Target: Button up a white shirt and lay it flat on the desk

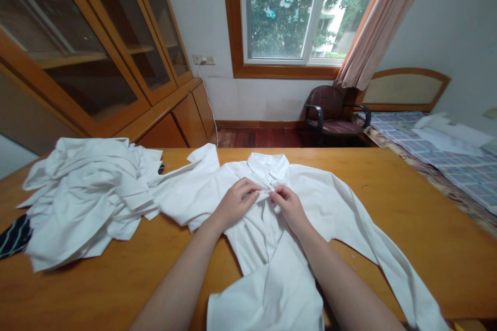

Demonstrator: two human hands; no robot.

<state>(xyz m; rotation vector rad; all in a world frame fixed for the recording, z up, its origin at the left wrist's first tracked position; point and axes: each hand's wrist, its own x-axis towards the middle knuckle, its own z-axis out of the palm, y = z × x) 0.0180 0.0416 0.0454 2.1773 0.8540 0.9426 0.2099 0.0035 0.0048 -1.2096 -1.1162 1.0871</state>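
A white long-sleeved shirt lies front up on the wooden table, its collar pointing away from me. One sleeve stretches right and down over the near table edge; the other is bunched to the left. Just below the collar, my left hand pinches the front placket between thumb and fingers. Close beside it, my right hand pinches the placket's other side. The fingertips almost meet; any button between them is too small to make out. The shirt's lower part is folded over itself toward me.
A heap of white clothes lies on the table at left, with a dark striped cloth under it. Beyond stand a glass-door cabinet, an office chair and a bed, below and beside a curtained window.
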